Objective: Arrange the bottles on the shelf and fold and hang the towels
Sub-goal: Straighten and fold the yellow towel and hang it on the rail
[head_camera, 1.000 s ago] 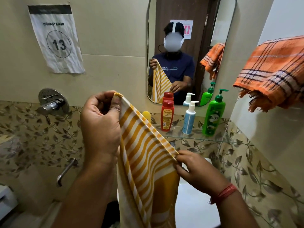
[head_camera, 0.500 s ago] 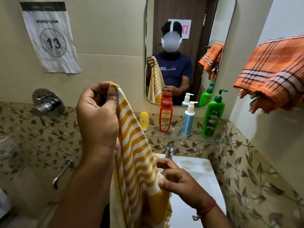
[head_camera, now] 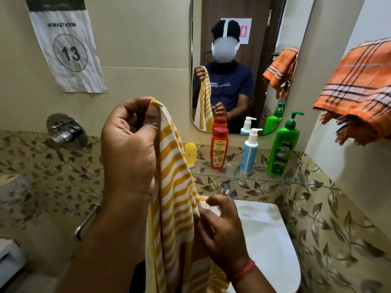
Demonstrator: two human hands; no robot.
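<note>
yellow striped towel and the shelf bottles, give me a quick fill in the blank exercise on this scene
1. The left hand pinches the top corner of the yellow striped towel, while the ____ hand grips its edge lower down.
2. The glass shelf holds ____ bottles.
3. The pump bottle farthest right on the shelf is ____.
4. The orange plaid towel hangs at the ____ of the view.

Missing words: right; four; green; right

Left hand point(head_camera: 129, 144) and right hand point(head_camera: 222, 227) pinch the striped towel point(head_camera: 175, 199).

Bottles point(head_camera: 249, 153) on shelf point(head_camera: 243, 176) below mirror point(head_camera: 264, 60)
</note>
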